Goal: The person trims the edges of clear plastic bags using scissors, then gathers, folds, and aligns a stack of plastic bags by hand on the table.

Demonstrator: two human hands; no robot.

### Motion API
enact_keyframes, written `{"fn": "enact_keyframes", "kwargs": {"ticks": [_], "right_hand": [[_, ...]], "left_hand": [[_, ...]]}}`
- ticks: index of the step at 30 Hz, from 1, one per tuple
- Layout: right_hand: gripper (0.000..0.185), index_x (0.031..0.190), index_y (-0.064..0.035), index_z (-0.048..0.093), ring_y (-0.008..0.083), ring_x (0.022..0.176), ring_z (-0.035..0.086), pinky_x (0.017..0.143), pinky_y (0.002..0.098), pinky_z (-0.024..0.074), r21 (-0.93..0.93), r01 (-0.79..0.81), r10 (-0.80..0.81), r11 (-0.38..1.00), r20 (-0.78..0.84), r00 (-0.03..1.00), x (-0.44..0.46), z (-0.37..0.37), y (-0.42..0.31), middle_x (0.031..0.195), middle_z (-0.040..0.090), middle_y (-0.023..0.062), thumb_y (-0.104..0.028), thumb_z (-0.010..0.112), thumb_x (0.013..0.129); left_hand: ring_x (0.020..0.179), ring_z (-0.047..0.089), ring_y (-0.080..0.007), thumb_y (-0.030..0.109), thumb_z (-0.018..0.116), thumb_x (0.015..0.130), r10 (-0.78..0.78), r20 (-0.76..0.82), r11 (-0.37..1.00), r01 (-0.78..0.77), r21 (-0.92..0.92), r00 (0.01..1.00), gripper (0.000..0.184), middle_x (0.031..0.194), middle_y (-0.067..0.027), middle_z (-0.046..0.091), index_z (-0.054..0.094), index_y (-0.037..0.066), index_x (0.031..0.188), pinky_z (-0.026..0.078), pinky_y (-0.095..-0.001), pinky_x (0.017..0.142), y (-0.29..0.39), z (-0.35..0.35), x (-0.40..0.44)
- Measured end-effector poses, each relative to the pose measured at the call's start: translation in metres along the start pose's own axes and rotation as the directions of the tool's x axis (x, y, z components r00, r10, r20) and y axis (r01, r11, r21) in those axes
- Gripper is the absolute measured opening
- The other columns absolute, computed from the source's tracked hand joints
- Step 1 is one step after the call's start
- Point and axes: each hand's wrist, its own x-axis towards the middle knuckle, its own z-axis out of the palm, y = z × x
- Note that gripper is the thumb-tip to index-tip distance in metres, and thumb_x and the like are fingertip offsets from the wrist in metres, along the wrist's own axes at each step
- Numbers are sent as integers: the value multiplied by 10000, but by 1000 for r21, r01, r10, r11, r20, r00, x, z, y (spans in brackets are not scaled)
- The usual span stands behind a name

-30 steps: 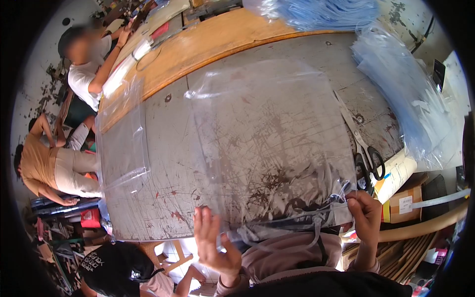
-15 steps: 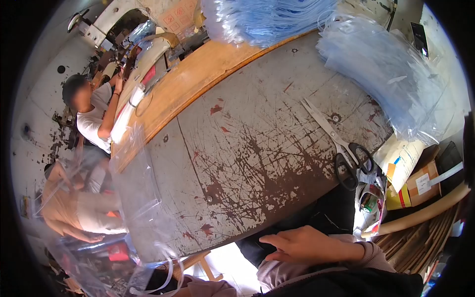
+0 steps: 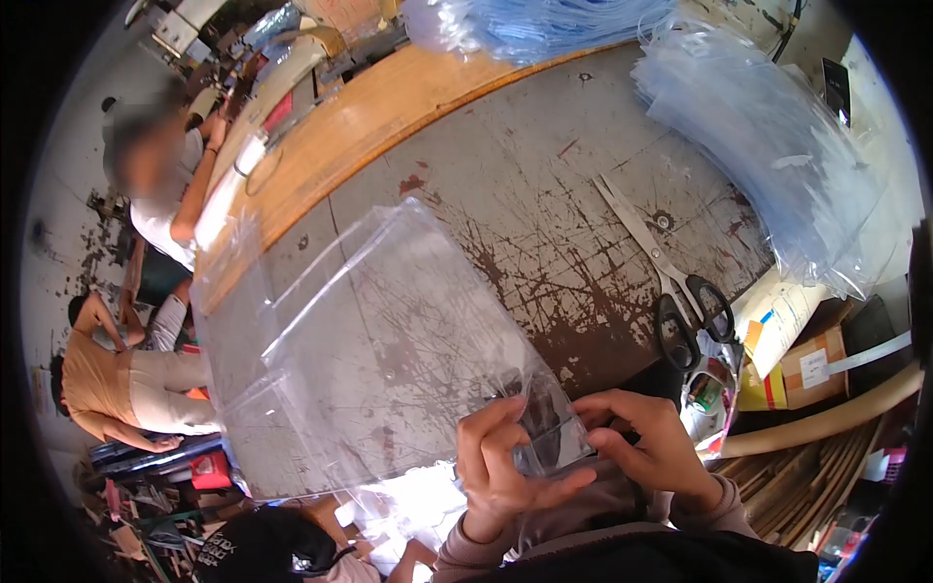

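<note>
1. Scratched grey table (image 3: 544, 209): clear plastic sheet (image 3: 418, 301) spread over its near-left part; scissors (image 3: 656, 256) and bluish plastic pile (image 3: 758, 146) to the right.
2. Right hand (image 3: 649, 442) pinches the sheet's near edge; left hand (image 3: 501, 462) curls beside it, grip unclear.
3. Co-workers at left.

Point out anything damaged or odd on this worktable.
The grey tabletop looks damaged: its surface is heavily scratched and worn to brown, most noticeably between the clear plastic sheet and the scissors.
</note>
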Motion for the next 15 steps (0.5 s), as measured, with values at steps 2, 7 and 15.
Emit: {"fn": "enact_keyframes", "kwargs": {"ticks": [2,7,15], "right_hand": [[308,1093,9,575,183,791,648,649,277,516,-32,-30,28,999,-49,998,-1,0,1,889,646,123,-144,645,835],[212,1011,37,595,116,755,636,639,242,509,181,-204,219,962,-65,974,-7,9,4,857,654,92,-88,633,843],[142,959,39,614,68,640,584,589,206,482,244,-355,372,902,-25,928,-9,7,12,775,632,43,-74,585,878]], "left_hand": [[770,577,-265,353,800,654,-20,-63,999,17,-47,998,504,980,-184,557,451,29,821,484,-298,578,1,6,-9],[808,556,-260,93,652,724,-59,-64,998,57,-33,996,256,979,-178,536,423,39,828,511,-299,635,4,5,-16],[852,527,-258,-33,578,710,166,-37,982,-169,-80,985,231,1049,-154,479,407,58,836,549,-316,723,-6,9,-27]]}}
